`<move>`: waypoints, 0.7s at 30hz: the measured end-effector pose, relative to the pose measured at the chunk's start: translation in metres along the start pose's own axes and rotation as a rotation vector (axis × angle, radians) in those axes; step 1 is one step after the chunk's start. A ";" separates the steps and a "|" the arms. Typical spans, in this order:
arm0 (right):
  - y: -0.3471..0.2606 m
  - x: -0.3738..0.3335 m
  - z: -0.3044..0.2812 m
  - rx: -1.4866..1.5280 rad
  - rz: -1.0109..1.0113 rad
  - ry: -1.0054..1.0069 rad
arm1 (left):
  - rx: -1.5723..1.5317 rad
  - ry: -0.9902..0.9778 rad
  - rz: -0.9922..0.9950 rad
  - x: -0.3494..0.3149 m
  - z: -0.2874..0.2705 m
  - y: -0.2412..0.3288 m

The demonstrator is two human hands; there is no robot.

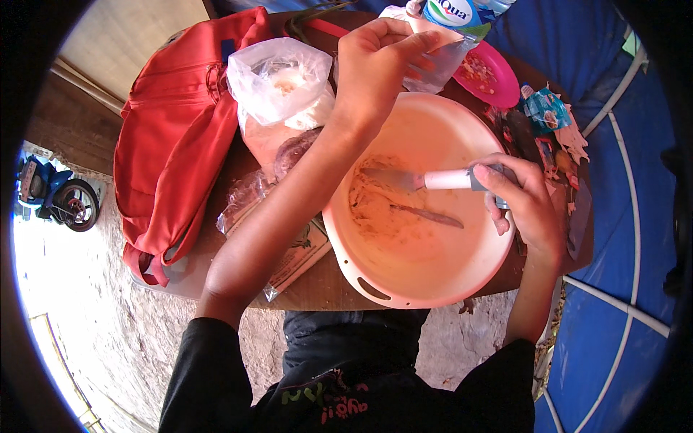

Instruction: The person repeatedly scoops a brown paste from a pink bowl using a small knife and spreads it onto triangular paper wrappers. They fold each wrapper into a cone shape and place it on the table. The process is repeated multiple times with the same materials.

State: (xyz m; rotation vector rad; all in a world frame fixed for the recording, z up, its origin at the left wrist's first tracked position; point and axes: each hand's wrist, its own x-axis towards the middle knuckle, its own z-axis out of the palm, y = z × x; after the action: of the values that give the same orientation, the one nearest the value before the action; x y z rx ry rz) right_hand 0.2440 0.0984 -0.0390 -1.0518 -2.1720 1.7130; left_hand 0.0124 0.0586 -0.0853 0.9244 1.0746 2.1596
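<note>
Noting from my remote seat, clock centred on the view: brown table (317, 290) with a curved edge; round, cream-white plastic basin (469, 252) just off centre towards 3 o'clock, pale sticky mixture (372, 211) inside. Right hand (525, 198) curled around the grey handle of a white-shafted spatula (447, 180), blade down in the mixture. Left hand (375, 63), at 12, has thumb and fingers nearly together beside clear plastic packaging with a blue-and-white label (451, 12); I can't tell whether it grips that. Red fabric backpack (173, 137) at 10; open, translucent bag of white powder (281, 83) at 11; bright-pink round plate (498, 79) between 1 and 2. Around the table: blue sheeting (610, 238) crossed by white pipes (624, 173) at 3, blue motorbike (54, 191) at 9, rough pale ground (137, 325) at 8.
</note>
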 end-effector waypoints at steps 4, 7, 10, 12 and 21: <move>0.002 0.000 0.005 0.041 0.029 0.007 | 0.014 0.007 0.009 0.000 0.000 -0.001; 0.004 0.000 0.007 0.116 0.039 0.037 | -0.001 0.007 0.009 0.001 0.001 -0.001; 0.005 -0.001 0.006 0.178 0.056 0.053 | 0.043 0.008 -0.001 0.000 0.000 0.001; 0.006 -0.001 0.004 0.185 0.074 0.048 | 0.067 0.010 -0.009 -0.001 0.000 0.003; 0.001 -0.015 -0.022 0.223 0.039 0.094 | 0.015 0.004 -0.011 0.004 -0.005 0.018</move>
State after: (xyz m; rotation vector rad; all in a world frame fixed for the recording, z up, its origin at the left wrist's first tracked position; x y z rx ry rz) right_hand 0.2673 0.1059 -0.0288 -1.0967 -1.8654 1.8312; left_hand 0.0035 0.0495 -0.0710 0.9194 1.0971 2.1480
